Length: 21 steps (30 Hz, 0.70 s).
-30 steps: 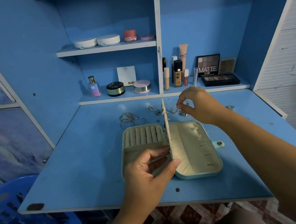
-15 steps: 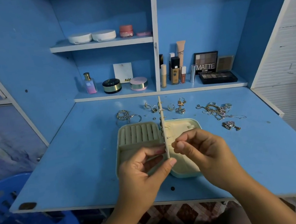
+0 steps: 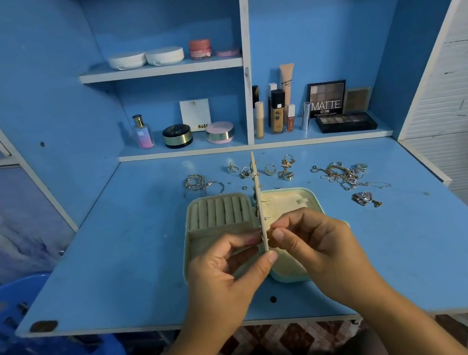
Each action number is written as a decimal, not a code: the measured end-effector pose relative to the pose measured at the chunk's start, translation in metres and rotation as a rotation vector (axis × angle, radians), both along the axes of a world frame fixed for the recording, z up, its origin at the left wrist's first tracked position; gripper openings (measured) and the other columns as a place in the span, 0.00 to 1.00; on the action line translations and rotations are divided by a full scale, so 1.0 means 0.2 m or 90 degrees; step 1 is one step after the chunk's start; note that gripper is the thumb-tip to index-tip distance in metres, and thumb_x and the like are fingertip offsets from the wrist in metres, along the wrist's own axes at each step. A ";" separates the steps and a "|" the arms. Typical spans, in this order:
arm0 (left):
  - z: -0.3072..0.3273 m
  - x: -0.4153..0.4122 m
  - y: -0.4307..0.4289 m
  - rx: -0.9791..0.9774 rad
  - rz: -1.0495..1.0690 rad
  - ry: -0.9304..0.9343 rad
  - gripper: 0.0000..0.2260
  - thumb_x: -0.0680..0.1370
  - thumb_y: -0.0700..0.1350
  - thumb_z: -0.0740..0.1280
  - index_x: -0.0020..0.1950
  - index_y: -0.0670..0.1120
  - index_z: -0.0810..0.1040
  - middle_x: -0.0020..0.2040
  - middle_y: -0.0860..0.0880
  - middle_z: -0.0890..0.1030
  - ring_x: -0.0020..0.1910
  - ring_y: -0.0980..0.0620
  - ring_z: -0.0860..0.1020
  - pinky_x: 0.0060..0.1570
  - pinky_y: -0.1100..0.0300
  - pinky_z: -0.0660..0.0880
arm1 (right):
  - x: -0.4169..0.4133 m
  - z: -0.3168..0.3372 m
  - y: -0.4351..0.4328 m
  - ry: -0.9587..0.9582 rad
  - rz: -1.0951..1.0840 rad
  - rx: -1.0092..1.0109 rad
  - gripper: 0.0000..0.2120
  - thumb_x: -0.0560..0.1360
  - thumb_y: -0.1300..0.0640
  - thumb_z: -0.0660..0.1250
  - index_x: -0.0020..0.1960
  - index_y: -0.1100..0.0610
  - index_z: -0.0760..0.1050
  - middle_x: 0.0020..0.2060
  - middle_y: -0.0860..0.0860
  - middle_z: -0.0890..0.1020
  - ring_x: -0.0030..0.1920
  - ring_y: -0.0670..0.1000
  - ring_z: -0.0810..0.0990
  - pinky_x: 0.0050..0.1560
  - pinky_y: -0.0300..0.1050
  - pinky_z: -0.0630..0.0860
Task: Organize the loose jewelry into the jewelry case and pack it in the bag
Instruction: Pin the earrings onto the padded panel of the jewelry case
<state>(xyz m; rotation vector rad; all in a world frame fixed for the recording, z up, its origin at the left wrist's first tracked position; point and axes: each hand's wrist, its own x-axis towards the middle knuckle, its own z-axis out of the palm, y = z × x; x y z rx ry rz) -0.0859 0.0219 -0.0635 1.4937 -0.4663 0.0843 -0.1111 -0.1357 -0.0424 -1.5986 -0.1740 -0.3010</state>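
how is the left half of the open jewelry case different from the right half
The left half has a row of padded ring rolls across its top and an open compartment below; the right half is a smooth cream panel with no rolls. More of the right half is covered by a hand. Both lie flat, either side of the upright divider.

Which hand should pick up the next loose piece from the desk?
Probably the right hand. The chains and pendant lie on its side, and it only pinches something small at the divider. The left hand is holding that divider upright.
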 end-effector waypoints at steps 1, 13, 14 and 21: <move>0.00 0.00 0.00 0.000 0.001 -0.002 0.12 0.70 0.40 0.75 0.52 0.44 0.82 0.50 0.48 0.86 0.51 0.48 0.84 0.51 0.53 0.81 | 0.00 0.00 0.00 0.002 0.001 -0.002 0.08 0.71 0.54 0.68 0.45 0.58 0.79 0.38 0.57 0.82 0.39 0.53 0.79 0.44 0.54 0.77; 0.01 0.00 0.00 0.005 -0.011 -0.003 0.12 0.69 0.40 0.75 0.52 0.43 0.82 0.49 0.49 0.86 0.50 0.49 0.84 0.51 0.56 0.81 | 0.02 -0.01 -0.01 0.005 0.029 0.010 0.07 0.70 0.55 0.68 0.45 0.59 0.79 0.36 0.51 0.82 0.38 0.48 0.79 0.41 0.41 0.76; 0.01 0.00 0.00 0.007 -0.013 -0.002 0.12 0.69 0.40 0.75 0.52 0.43 0.82 0.49 0.49 0.86 0.50 0.49 0.84 0.51 0.56 0.81 | 0.02 -0.01 -0.02 0.003 0.027 0.004 0.07 0.70 0.55 0.68 0.45 0.58 0.79 0.36 0.51 0.82 0.38 0.48 0.79 0.42 0.42 0.76; 0.00 0.01 0.02 0.021 -0.029 -0.013 0.13 0.70 0.38 0.75 0.53 0.44 0.82 0.51 0.49 0.85 0.53 0.49 0.84 0.54 0.54 0.80 | 0.03 -0.04 -0.02 -0.020 -0.002 -0.028 0.07 0.71 0.49 0.69 0.45 0.52 0.80 0.39 0.53 0.83 0.42 0.57 0.81 0.46 0.53 0.78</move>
